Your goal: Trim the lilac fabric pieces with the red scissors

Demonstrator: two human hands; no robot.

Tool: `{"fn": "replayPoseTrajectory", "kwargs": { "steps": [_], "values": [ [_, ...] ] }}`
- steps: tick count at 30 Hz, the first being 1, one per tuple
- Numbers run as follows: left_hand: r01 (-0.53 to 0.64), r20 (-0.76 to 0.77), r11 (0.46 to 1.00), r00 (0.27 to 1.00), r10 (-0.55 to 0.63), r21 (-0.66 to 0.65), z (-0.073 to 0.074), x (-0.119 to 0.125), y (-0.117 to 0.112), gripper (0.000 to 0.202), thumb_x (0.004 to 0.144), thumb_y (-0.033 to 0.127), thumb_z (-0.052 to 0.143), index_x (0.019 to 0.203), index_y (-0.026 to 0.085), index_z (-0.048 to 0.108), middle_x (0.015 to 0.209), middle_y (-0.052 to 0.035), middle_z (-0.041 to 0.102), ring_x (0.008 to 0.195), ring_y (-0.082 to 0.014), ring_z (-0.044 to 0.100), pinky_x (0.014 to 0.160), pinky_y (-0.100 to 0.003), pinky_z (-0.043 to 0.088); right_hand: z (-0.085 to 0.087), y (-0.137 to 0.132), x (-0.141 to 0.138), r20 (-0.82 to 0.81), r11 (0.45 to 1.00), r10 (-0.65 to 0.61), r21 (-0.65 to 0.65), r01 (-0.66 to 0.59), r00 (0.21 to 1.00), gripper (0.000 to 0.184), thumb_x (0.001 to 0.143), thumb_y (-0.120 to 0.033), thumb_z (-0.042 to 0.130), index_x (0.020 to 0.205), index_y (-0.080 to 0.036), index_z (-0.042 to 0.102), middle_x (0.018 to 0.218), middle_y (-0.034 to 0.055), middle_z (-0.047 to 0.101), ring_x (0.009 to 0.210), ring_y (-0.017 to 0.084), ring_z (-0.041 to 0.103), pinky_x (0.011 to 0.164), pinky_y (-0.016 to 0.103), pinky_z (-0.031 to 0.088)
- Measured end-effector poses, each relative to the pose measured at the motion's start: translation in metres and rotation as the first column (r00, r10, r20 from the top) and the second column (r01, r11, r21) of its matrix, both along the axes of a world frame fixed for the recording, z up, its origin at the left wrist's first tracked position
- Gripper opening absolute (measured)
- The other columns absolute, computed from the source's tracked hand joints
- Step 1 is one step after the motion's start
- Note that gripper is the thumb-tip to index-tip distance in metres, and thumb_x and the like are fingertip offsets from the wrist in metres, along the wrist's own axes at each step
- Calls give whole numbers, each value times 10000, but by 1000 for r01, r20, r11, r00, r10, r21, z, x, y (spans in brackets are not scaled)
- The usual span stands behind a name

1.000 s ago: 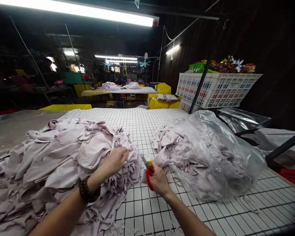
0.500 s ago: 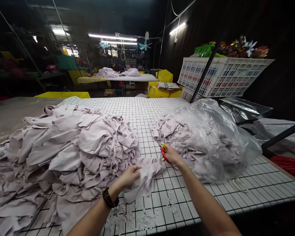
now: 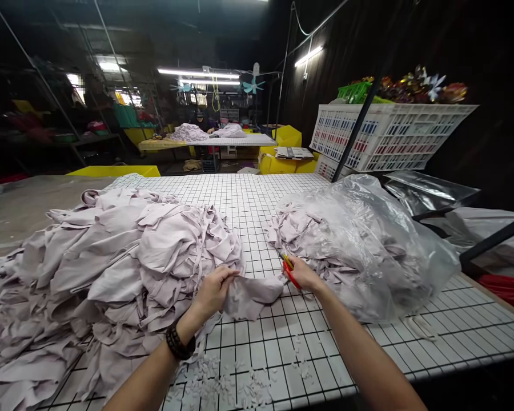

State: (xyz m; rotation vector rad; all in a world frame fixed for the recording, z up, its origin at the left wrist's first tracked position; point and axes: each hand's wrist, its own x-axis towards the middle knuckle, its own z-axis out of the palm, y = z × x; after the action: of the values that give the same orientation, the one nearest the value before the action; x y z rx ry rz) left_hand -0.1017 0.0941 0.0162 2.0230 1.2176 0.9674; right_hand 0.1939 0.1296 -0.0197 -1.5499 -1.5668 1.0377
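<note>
A pale pinkish-grey piece of fabric (image 3: 253,295) stretches between my hands over the grid-lined table (image 3: 261,337). My left hand (image 3: 215,290) pinches its left end, close to a large heap of the same fabric (image 3: 124,257). Closed around red-and-yellow handled scissors (image 3: 290,273), my right hand (image 3: 304,274) is at the fabric's right end. Whether its fingers also grip the cloth I cannot tell. Just beyond that hand lies a second heap of fabric (image 3: 295,225), partly under a clear plastic bag (image 3: 368,240).
Small fabric snippets (image 3: 227,382) are scattered near the front edge. A white plastic crate (image 3: 389,134) stands at the right behind a dark slanting post (image 3: 357,131). Farther back, a person (image 3: 202,121) is at another table (image 3: 240,139) with fabric piles.
My left hand has moved up and slightly left, lifting its end of the fabric piece, which now hangs tauter. The right hand with the scissors has shifted only slightly.
</note>
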Motion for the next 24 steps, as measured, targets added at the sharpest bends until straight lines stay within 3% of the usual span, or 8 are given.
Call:
{"fn": "replayPoseTrajectory", "kwargs": {
  "steps": [4,7,10,13,16,19,21,24],
  "values": [
    [-163,32,901,986,164,401,-8,-13,-11,293,913,161,416,1105,212,632,1079,-78,628,1058,-183,567,967,-335,439,6,-8,6,-121,999,-23,30,27,992,142,621,-241,540,747,-181,512,609,-57,505,493,81,416,480,204,331],
    [-188,-52,855,969,243,482,-33,-28,-24,286,901,122,431,1081,219,631,1084,-80,615,1093,-191,549,990,-355,432,4,-17,9,-157,997,-59,30,65,986,156,643,-281,517,768,-189,493,620,-57,491,483,81,394,474,211,332],
    [-97,-323,920,918,230,379,-58,-35,-42,319,878,74,413,1037,224,646,1231,-87,552,1205,-245,469,1002,-437,415,-3,-30,9,-133,998,-70,-3,70,989,149,622,-272,557,733,-187,504,591,-55,489,488,91,402,479,219,336],
    [-180,-431,943,854,291,280,-65,-29,-67,339,854,75,436,1080,232,634,1412,-96,394,1290,-317,363,997,-525,387,-10,-48,4,-83,996,-93,-21,91,992,126,627,-257,590,700,-190,512,597,-38,509,544,117,448,512,230,352],
    [-258,-284,945,908,309,203,-53,-9,-91,319,863,145,464,1127,226,625,1378,-127,418,1277,-322,374,1015,-516,360,-12,-68,-5,-74,997,-69,-28,67,995,126,668,-261,597,754,-191,537,677,-21,555,623,135,499,566,234,386],
    [-183,-32,969,983,180,-166,-43,21,-106,259,875,263,486,1060,212,659,1102,-122,610,1032,-264,563,883,-406,467,-12,-85,-16,-132,993,62,-87,-74,989,209,650,-252,648,828,-183,563,713,-25,572,624,126,511,572,225,403],
    [-20,175,837,975,137,-547,-45,43,-108,273,857,337,516,997,167,676,920,-107,665,779,-206,615,693,-325,507,-13,-92,-23,-172,975,139,-146,-165,975,264,635,-239,669,874,-179,572,717,-30,574,615,121,509,548,217,400],
    [236,392,492,887,243,-838,-60,71,-103,306,790,360,608,948,105,666,880,-110,672,584,-125,592,553,-250,480,-17,-96,-30,-187,961,164,-193,-200,969,224,643,-223,653,851,-176,581,709,-31,576,618,120,508,523,205,387]
  ]
}}
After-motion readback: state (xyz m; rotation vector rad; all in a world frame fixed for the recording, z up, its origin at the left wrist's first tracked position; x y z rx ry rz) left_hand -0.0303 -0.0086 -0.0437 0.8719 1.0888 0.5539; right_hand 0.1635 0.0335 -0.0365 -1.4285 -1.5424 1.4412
